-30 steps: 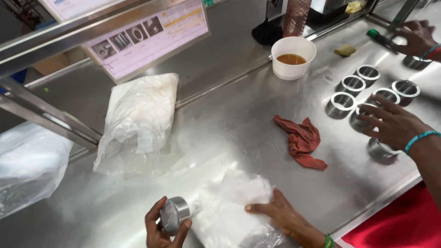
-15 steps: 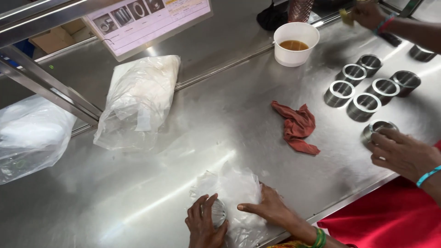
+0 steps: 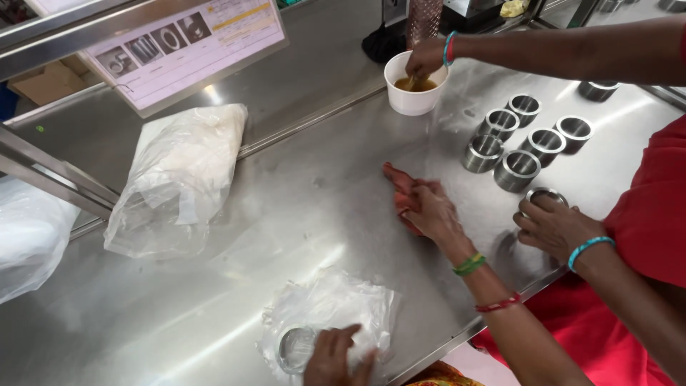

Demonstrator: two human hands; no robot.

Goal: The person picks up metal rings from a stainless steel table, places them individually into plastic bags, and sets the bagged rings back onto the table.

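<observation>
Whereas a second earlier the left hand had held the metal ring up off the desk [image 3: 300, 207], the ring [image 3: 294, 349] now lay low in the lower middle of the frame, inside or under the clear plastic bag [image 3: 336, 304]; which of the two could not be told. The left hand [image 3: 334, 357] rested on top of it at the bottom edge, its grip spread flat, fingertips touching the ring's rim and the film.

The right hand [image 3: 429, 209] had left the bag and gone up to the middle of the frame, where its grip was curled down on the red cloth [image 3: 396, 182], seemingly pinching a fold of it. So the ring was set down and held only by pressure, and the cloth was the thing newly in hand.

At right, a co-worker's hand [image 3: 554, 227] covered another ring [image 3: 544, 194], near a cluster of steel rings [image 3: 518, 170]. That person's other hand [image 3: 425, 57] dipped into the white cup [image 3: 414, 100] at upper centre. A larger filled bag [image 3: 182, 179] lay untouched at left.
</observation>
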